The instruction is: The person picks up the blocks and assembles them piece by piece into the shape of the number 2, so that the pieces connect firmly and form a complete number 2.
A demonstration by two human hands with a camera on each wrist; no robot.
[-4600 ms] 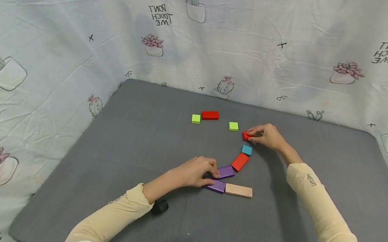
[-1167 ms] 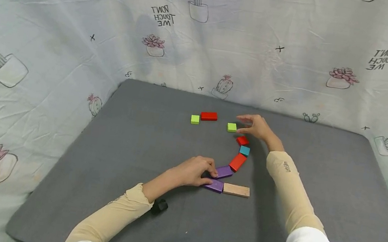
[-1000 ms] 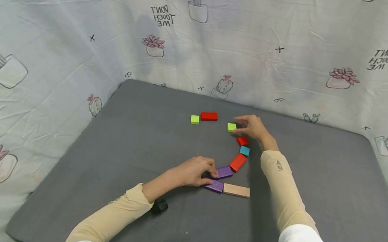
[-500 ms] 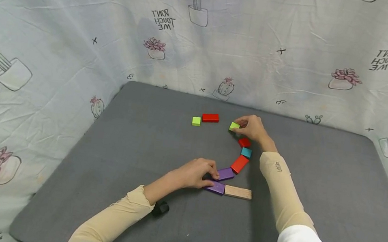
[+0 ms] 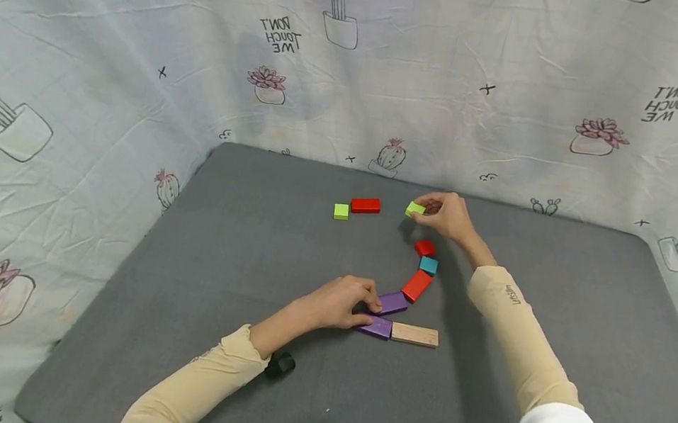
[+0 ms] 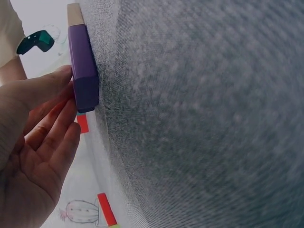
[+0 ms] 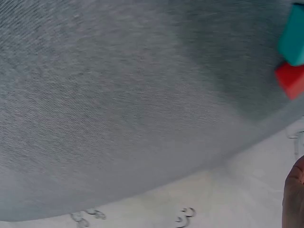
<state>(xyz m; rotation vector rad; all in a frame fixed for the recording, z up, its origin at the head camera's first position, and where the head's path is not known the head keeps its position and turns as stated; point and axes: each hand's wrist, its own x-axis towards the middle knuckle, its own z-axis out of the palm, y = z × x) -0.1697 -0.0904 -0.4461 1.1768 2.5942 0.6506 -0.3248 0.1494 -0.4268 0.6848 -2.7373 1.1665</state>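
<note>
My right hand (image 5: 450, 217) pinches a lime green block (image 5: 414, 209) between thumb and fingers, lifted a little off the table with its shadow below. My left hand (image 5: 340, 302) holds two purple blocks, fingertips on the upper purple block (image 5: 393, 303), thumb on the lower purple block (image 5: 379, 327); their left ends are partly hidden. The left wrist view shows the thumb against the lower purple block (image 6: 83, 61). A curved row runs from the upper purple block through a long red block (image 5: 417, 285) and a teal block (image 5: 428, 265) to a small red block (image 5: 425, 248).
A plain wooden block (image 5: 415, 334) lies end to end with the lower purple block. Farther back are another lime green block (image 5: 341, 212) and a red block (image 5: 365, 205). A black object (image 5: 282, 364) sits beside the left forearm. The grey table (image 5: 234, 226) ends at a printed curtain.
The right hand let go of the small red block beside the teal block, moved left and back, took the lime green block and raised it. The left hand stayed in place.
</note>
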